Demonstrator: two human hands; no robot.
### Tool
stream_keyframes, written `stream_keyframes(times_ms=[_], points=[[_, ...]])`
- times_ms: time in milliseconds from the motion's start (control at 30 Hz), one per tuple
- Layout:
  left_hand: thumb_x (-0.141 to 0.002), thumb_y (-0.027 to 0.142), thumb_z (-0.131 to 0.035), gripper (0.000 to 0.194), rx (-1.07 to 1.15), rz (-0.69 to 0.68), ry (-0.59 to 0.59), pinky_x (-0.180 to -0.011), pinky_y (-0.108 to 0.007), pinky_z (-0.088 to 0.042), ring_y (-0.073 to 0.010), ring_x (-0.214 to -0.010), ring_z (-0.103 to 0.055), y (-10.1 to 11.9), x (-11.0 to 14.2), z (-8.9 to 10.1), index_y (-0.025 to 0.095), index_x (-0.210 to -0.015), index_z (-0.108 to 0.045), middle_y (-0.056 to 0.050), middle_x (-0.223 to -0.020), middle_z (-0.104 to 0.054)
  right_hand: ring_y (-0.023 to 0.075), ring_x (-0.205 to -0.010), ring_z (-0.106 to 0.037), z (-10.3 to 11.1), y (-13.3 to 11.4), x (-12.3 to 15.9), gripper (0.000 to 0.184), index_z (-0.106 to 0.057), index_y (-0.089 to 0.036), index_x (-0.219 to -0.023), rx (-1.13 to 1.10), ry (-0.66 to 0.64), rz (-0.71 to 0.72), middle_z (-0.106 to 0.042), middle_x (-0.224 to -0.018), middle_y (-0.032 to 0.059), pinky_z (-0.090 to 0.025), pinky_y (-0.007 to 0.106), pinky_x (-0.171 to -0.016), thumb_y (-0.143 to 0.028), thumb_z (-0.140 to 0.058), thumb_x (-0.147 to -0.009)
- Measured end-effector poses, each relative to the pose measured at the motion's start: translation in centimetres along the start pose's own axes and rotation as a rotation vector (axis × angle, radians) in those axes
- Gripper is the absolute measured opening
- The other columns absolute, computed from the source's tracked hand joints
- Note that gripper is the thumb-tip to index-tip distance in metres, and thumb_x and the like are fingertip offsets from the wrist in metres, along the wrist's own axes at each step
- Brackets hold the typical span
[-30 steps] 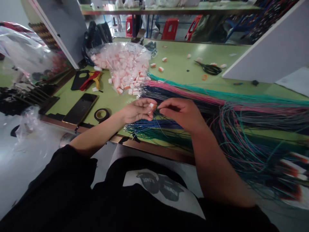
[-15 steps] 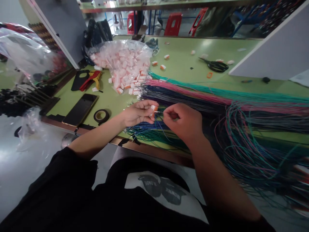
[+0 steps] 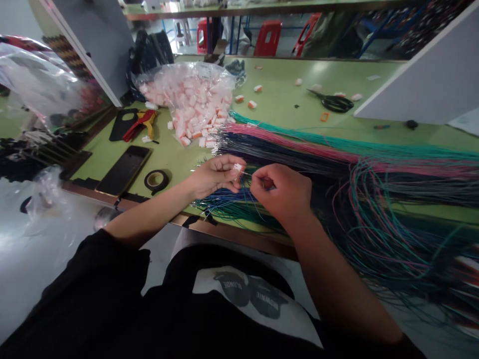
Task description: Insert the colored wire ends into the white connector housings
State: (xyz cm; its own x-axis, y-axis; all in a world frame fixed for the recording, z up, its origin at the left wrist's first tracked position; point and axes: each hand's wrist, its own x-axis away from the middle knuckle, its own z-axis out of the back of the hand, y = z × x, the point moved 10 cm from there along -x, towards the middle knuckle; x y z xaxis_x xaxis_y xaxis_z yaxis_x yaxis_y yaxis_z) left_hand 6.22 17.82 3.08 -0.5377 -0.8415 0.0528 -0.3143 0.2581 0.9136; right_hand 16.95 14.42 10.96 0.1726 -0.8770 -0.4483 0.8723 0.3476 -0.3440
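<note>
Two hands meet over the tabletop (image 3: 279,75), and a white and orange plug (image 3: 238,168) sits between them, gripped by thumb and fingertips of the left hand (image 3: 212,175). At the plug's four o'clock, the right hand (image 3: 285,193) pinches a thin pale wire (image 3: 247,173) that points back at it; whether the tip is already inside is too small to tell.

To do this well, I would keep the left pinch firm but set back, so no fingertip covers the face where the wire goes. The wire is probably easiest to steer when held close to its tip and lined up straight with its hole; a slanted push would likely bend it. Loose blue wires (image 3: 232,194) around six o'clock could snag, so they are best kept out from under the fingers.

As for pose, the left forearm comes in from eight o'clock, palm partly turned up, fingers bent around the plug. The right forearm rises from five o'clock, back of the hand uppermost, the other fingers curled in behind thumb and forefinger.
</note>
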Motion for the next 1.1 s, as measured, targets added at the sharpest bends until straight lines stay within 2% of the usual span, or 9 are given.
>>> stream_keyframes(times_ms=[333,567,767,967,1100], points=[[-0.066,0.028,-0.083,0.04,-0.042,-0.068,-0.032,-0.057,-0.019,-0.055,-0.0081,-0.058,-0.066,-0.01,-0.18,-0.37,0.016,-0.095,-0.058,0.005,-0.069,-0.066,0.0124,-0.055,-0.05,-0.32,0.0,0.27,0.016,-0.064,-0.022,-0.066,-0.135,0.059,0.03,-0.061,-0.059,0.0002,-0.035,0.025,-0.057,-0.028,-0.051,-0.073],[-0.066,0.032,-0.084,0.042,-0.096,-0.042,-0.036,-0.057,-0.02,-0.053,-0.0092,-0.059,-0.066,-0.16,0.03,-0.75,0.017,-0.096,-0.059,0.004,-0.068,-0.066,0.0132,-0.058,-0.055,-0.71,0.51,0.19,0.014,-0.062,-0.022,-0.068,-0.307,0.004,-0.039,-0.065,-0.064,0.0008,-0.041,0.025,-0.059,-0.028,-0.051,-0.074],[-0.068,0.031,-0.082,0.038,-0.107,-0.051,-0.025,-0.057,-0.02,-0.053,-0.0092,-0.06,-0.066,-0.39,-0.08,-0.6,0.018,-0.096,-0.059,0.004,-0.069,-0.065,0.0131,-0.057,-0.054,-0.75,0.45,0.25,0.012,-0.06,-0.023,-0.064,-0.322,0.008,-0.045,-0.064,-0.062,0.0,-0.041,0.026,-0.059,-0.027,-0.052,-0.072],[-0.065,0.036,-0.084,0.044,-0.103,-0.047,-0.021,-0.059,-0.022,-0.055,-0.0109,-0.06,-0.067,-0.53,-0.11,-0.49,0.017,-0.096,-0.059,0.004,-0.066,-0.065,0.0134,-0.058,-0.055,-0.96,0.43,0.4,0.012,-0.06,-0.023,-0.064,-0.316,-0.003,-0.057,-0.063,-0.062,0.0001,-0.041,0.026,-0.06,-0.026,-0.051,-0.073],[-0.063,0.037,-0.085,0.045,-0.098,-0.049,-0.014,-0.055,-0.02,-0.053,-0.0089,-0.057,-0.066,-0.5,-0.1,-0.58,0.018,-0.094,-0.059,0.005,-0.064,-0.065,0.0125,-0.056,-0.053,-0.95,0.42,0.36,0.012,-0.059,-0.022,-0.064,-0.327,0.006,-0.054,-0.062,-0.061,-0.0004,-0.04,0.025,-0.06,-0.026,-0.051,-0.072]])
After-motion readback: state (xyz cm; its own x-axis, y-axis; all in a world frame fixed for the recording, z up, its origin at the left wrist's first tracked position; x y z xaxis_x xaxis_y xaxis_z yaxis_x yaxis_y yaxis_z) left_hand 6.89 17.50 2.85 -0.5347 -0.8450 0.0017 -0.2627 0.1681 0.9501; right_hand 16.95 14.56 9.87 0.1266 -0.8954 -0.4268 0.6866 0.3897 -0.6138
